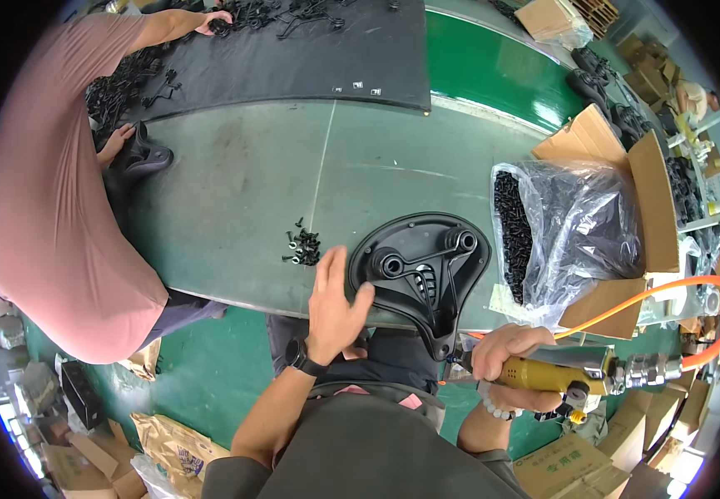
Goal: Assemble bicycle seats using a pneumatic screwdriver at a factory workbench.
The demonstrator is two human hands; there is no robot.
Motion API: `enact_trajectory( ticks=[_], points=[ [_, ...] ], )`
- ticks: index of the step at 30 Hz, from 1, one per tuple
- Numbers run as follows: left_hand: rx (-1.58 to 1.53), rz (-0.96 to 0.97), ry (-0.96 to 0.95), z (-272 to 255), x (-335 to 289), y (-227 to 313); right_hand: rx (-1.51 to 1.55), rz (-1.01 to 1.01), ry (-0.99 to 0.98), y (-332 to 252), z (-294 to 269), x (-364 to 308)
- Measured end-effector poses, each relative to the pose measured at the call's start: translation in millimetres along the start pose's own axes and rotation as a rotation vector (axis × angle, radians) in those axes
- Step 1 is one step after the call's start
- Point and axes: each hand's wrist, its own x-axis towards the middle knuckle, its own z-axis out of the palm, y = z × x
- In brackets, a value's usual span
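Observation:
On the green bench's near edge lies a black bike saddle [397, 294], underside up, with two round coil springs at its wide end and its narrow nose toward me. My right hand [514, 366] is wrapped round a yellow air screwdriver [553, 376], held sideways with its tip at the saddle's nose. Whether the tip touches a screw there cannot be made out. My left hand [336, 309], fingers apart and holding nothing, hovers just left of the saddle. Close beyond its fingertips is a small heap of dark screws [303, 247], a few silvery pieces among them.
An orange air hose [651, 291] loops off right. An open carton [655, 200] lined with clear plastic holds many black screws [511, 224]. At left a co-worker in pink [69, 191] touches another saddle [143, 154] and black wire parts [247, 15] on a dark mat [293, 71].

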Motion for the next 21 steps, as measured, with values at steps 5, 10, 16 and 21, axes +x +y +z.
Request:
enact_trajectory(
  ticks=[5, 10, 16, 21],
  points=[
    [-0.142, 0.387, -0.027, 12.0, 25.1, -0.5, -0.017, -0.048, -0.074, 2.5, 19.4, 24.3],
    [-0.148, 0.376, -0.028, 19.4, 33.7, -5.4, -0.134, -0.276, -0.053, 28.2, 40.7, 55.2],
    [-0.124, 0.371, -0.024, 17.0, 36.6, -4.6, -0.237, -0.179, -0.075, 67.9, 45.5, 71.4],
    [-0.153, 0.388, -0.024, 17.6, 35.3, -10.9, -0.104, 0.007, -0.058, 94.6, 37.8, 66.0]
  ],
)
